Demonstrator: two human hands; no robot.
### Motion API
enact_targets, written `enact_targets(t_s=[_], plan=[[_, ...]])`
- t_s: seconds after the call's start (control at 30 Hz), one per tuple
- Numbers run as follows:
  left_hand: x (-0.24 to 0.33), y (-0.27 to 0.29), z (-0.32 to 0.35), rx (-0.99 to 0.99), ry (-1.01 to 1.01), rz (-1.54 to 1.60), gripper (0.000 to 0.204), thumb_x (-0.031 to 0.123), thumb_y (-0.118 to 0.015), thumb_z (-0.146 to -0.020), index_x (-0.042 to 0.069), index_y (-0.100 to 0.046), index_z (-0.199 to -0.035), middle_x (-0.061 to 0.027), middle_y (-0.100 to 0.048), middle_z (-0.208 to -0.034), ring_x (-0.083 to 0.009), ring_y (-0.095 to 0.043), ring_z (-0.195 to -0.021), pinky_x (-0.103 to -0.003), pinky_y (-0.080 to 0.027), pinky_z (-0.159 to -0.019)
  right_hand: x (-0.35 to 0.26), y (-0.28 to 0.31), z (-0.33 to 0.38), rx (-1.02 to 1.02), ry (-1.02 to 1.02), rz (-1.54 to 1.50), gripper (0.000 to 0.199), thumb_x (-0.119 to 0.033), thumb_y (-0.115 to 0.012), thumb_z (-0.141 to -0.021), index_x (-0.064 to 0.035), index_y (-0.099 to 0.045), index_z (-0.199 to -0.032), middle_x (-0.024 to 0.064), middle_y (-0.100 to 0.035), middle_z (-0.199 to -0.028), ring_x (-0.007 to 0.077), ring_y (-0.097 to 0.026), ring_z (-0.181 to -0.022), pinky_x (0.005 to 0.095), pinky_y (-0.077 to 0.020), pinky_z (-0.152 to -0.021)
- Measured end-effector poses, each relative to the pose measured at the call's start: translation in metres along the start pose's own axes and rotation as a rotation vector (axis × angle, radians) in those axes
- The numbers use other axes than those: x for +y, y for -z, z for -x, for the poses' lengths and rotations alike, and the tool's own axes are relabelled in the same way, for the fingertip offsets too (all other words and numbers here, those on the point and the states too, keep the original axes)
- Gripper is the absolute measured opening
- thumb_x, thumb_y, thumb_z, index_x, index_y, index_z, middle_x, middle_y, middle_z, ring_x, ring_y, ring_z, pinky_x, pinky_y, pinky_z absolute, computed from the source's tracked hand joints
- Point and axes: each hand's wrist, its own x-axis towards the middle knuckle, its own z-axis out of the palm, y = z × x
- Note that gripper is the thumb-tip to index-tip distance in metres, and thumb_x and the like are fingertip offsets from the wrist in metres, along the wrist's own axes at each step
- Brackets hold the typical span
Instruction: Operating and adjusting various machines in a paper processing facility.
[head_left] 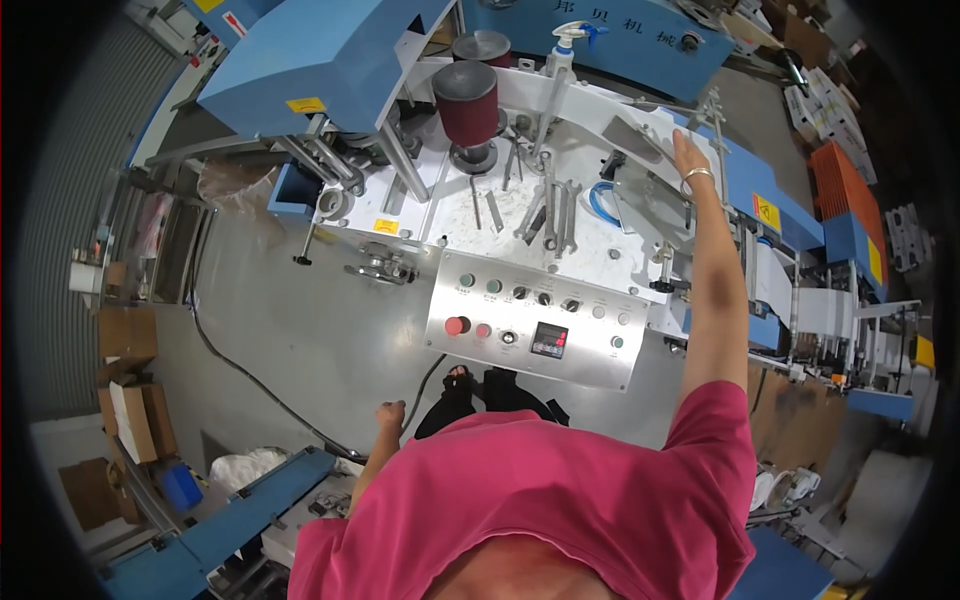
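Note:
My right arm stretches far forward to the machine's right side. There my right hand (688,158) is open, its fingers extended and close together beside a grey flat plate (640,140); whether it touches the plate I cannot tell. A bracelet circles that wrist. Low at my left side hangs my left hand (391,414), loosely closed, with nothing visible in it. Between the arms lies a steel control panel (530,325) with buttons, knobs and a small display. Several wrenches (552,212) rest on the white machine top, near a coil of blue tubing (604,202).
Two dark red rollers (468,110) rise at the back, with a spray bottle (560,75) to their right. A blue machine housing (320,70) overhangs the left. Black cable (262,380) snakes across the grey floor. Cardboard boxes (130,400) stand at far left.

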Motion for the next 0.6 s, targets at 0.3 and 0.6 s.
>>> enact_targets(t_s=[0.3, 0.6], plan=[[0.003, -0.001, 0.007, 0.008, -0.015, -0.031, 0.036, 0.025, -0.054, -0.060, -0.004, -0.059, -0.081, -0.0250, -0.056, -0.087, -0.0368, -0.053, -0.085, -0.038, -0.040, -0.079, 0.002, -0.001, -0.002, -0.010, -0.074, 0.021, 0.069, -0.053, -0.012, -0.081, -0.0021, -0.054, -0.100, 0.0216, -0.052, -0.101, 0.0359, -0.046, -0.100, 0.0391, -0.0309, -0.088], [0.020, 0.012, 0.018, -0.039, 0.034, 0.062, 0.035, 0.019, -0.058, -0.061, -0.006, -0.057, -0.086, -0.0223, -0.057, -0.087, -0.0326, -0.055, -0.083, -0.036, -0.042, -0.074, 0.009, -0.007, -0.023, -0.067, -0.045, 0.034, 0.071, -0.054, -0.010, -0.080, -0.0033, -0.055, -0.100, 0.0190, -0.051, -0.105, 0.0344, -0.044, -0.103, 0.0388, -0.0282, -0.091]])
